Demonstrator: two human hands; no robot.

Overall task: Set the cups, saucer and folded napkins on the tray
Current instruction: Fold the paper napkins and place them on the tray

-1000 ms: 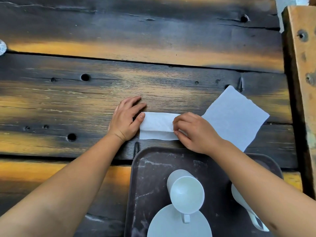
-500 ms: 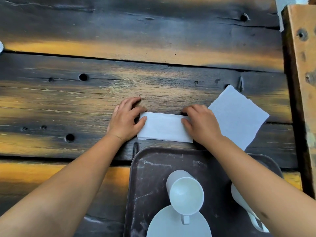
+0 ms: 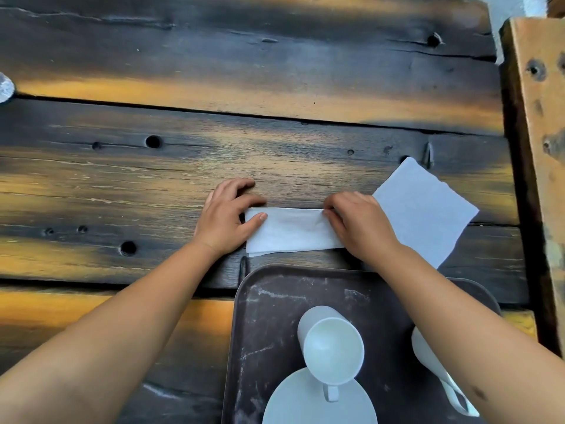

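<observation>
Head view, the only one I have: my left hand (image 3: 227,220) lies on the left end of the folded napkin (image 3: 292,231), thumb flat across its corner, the other fingers bent with their tips on the wooden tabletop (image 3: 153,179) just past it. My right hand (image 3: 360,224) covers the right end, fingers curled down — the fingertips seem to nip the far upper edge, though I cannot tell how firmly. The folded napkin is a long white strip lying flat, its long axis running left to right, just beyond the far rim of the dark tray (image 3: 266,316). A second napkin (image 3: 428,209), unfolded, lies cornerwise to the right, partly under my right wrist. On the tray a white cup (image 3: 331,347) stands with its handle toward me, its near side over the saucer (image 3: 305,402). Another cup (image 3: 428,356) — mostly hidden by my right forearm — lies tipped at the tray's right side.
</observation>
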